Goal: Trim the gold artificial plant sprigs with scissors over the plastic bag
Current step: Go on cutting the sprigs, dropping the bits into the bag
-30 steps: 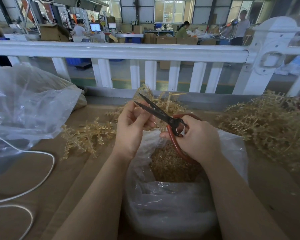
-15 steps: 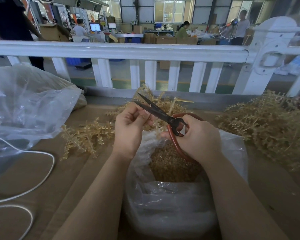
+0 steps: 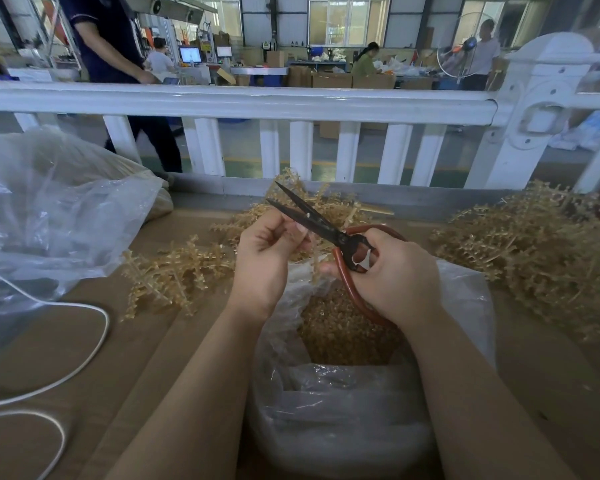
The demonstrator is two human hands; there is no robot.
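Two hands over plastic bag (image 3: 465,299): left hand (image 3: 267,258) pinches a gold sprig (image 3: 317,251); right hand (image 3: 392,271) grips red-handled scissors (image 3: 326,227), blades parted. No legible writing.

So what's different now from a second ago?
Hardly anything near the hands. A person in dark clothes has walked in behind the white fence from the left. The left hand still pinches a sprig by the open blades, the right hand still grips the scissors, both over the plastic bag. The gold piles stayed put.
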